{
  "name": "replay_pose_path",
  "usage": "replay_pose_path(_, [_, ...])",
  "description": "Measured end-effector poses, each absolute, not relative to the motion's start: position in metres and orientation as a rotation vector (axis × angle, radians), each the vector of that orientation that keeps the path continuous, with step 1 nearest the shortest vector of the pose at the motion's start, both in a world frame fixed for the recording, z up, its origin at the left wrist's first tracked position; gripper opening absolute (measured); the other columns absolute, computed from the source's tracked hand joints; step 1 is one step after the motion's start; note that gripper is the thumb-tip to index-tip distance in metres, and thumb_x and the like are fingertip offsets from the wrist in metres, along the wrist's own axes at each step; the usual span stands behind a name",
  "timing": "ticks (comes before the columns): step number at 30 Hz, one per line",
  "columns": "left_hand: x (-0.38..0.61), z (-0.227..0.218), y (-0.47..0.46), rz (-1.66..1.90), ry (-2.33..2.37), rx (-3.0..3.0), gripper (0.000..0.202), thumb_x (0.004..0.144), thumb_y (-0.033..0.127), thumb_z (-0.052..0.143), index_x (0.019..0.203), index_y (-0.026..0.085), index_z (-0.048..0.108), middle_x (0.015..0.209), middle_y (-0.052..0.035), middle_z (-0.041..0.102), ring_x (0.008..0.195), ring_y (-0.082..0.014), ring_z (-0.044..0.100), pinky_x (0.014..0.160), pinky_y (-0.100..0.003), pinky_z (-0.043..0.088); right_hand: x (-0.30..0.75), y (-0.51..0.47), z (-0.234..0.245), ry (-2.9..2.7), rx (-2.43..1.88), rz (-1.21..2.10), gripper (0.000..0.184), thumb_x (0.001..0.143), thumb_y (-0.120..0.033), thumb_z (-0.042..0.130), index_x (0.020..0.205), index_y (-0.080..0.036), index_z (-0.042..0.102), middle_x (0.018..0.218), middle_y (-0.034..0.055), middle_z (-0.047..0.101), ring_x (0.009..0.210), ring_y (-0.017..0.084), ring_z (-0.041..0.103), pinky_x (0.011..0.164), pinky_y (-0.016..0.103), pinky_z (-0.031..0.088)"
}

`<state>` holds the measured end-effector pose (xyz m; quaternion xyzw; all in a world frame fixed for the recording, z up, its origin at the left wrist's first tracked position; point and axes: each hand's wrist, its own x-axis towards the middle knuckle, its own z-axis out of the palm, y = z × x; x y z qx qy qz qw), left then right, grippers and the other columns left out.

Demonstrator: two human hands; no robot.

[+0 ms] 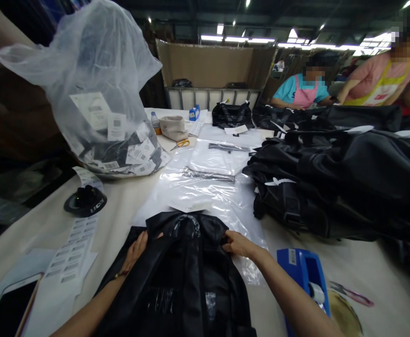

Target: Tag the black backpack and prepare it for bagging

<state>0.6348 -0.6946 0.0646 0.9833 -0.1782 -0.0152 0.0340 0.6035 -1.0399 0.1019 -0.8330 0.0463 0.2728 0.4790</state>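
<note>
A black bag (187,276) with broad straps and small clear plastic patches lies before me, its top edge pointing away. My left hand (137,250) grips the left side of its upper part, some fingers hidden behind the black material. At the opposite upper corner, the fingers of my right hand (238,243) are curled round the edge. A white tag (190,206) sticks out beyond the bag's top. Beneath and beyond it are clear plastic bags (205,192) spread flat on the table.
At left are a translucent sack (102,84) of labels, a black cap-like item (85,201), a label strip (73,250) and a phone (11,309). Black bags (331,178) pile up at right, near a blue tape dispenser (303,276) and nippers (352,294). Yellow-handled scissors (181,144) lie farther back; co-workers stand beyond.
</note>
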Motion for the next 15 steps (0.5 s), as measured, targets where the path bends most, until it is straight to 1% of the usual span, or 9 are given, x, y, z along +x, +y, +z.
replay_pose_path(2, [0.646, 0.074, -0.698, -0.160, -0.535, 3.090, 0.058, 0.081, 0.034, 0.052, 0.137, 0.025, 0.041, 0.140, -0.0185, 0.040, 0.129, -0.0368, 0.034, 0.095, -0.049, 0.036, 0.607, -1.041, 0.108, 0.082, -1.970, 0.719, 0.011, 0.073, -0.018, 0.068, 0.078, -0.014, 0.060, 0.061, -0.0066, 0.052, 0.052, 0.008, 0.046, 0.050, 0.022, 0.039])
replay_pose_path(4, [0.657, 0.082, -0.699, -0.325, -0.527, 3.116, 0.063, 0.079, 0.036, 0.053, 0.139, 0.030, 0.035, 0.135, -0.0170, 0.044, 0.126, -0.0373, 0.036, 0.093, -0.052, 0.035, 0.609, -1.041, 0.114, 0.068, -1.880, 0.743, 0.015, 0.068, -0.022, 0.070, 0.065, -0.014, 0.058, 0.051, -0.0079, 0.047, 0.045, 0.007, 0.042, 0.045, 0.020, 0.033])
replay_pose_path(6, [0.665, 0.086, -0.698, -0.460, -0.559, 3.121, 0.063, 0.077, 0.039, 0.056, 0.137, 0.034, 0.037, 0.129, -0.0144, 0.049, 0.125, -0.0361, 0.036, 0.097, -0.053, 0.029, 0.608, -1.040, 0.120, 0.086, -1.768, 0.694, 0.021, 0.060, -0.027, 0.071, 0.057, -0.016, 0.054, 0.046, -0.0083, 0.044, 0.043, 0.007, 0.038, 0.043, 0.021, 0.030])
replay_pose_path(8, [0.668, 0.086, -0.694, -0.437, -0.617, 3.115, 0.061, 0.076, 0.042, 0.058, 0.134, 0.036, 0.041, 0.126, -0.0122, 0.050, 0.124, -0.0344, 0.036, 0.100, -0.053, 0.024, 0.603, -1.039, 0.123, 0.134, -1.645, 0.589, 0.028, 0.053, -0.035, 0.070, 0.052, -0.018, 0.047, 0.045, -0.0079, 0.041, 0.044, 0.008, 0.036, 0.044, 0.022, 0.028])
replay_pose_path(11, [0.665, 0.082, -0.686, -0.326, -0.696, 3.067, 0.055, 0.078, 0.040, 0.055, 0.132, 0.036, 0.045, 0.118, -0.0086, 0.054, 0.117, -0.0302, 0.040, 0.100, -0.050, 0.021, 0.586, -1.034, 0.120, 0.236, -1.486, 0.384, 0.039, 0.050, -0.048, 0.064, 0.051, -0.021, 0.036, 0.049, -0.0061, 0.040, 0.047, 0.009, 0.036, 0.047, 0.023, 0.030])
replay_pose_path(13, [0.664, 0.082, -0.683, -0.297, -0.742, 3.008, 0.051, 0.081, 0.031, 0.049, 0.132, 0.035, 0.045, 0.107, -0.0067, 0.058, 0.108, -0.0263, 0.046, 0.098, -0.047, 0.023, 0.573, -1.030, 0.112, 0.306, -1.428, 0.248, 0.043, 0.053, -0.056, 0.056, 0.055, -0.022, 0.030, 0.055, -0.0044, 0.040, 0.053, 0.011, 0.039, 0.052, 0.025, 0.035])
replay_pose_path(15, [0.665, 0.084, -0.680, -0.292, -0.779, 2.952, 0.049, 0.083, 0.022, 0.042, 0.130, 0.033, 0.047, 0.099, -0.0055, 0.060, 0.102, -0.0232, 0.049, 0.095, -0.043, 0.025, 0.563, -1.027, 0.102, 0.365, -1.427, 0.164, 0.042, 0.058, -0.060, 0.047, 0.058, -0.023, 0.027, 0.059, -0.0034, 0.039, 0.056, 0.013, 0.042, 0.058, 0.027, 0.039])
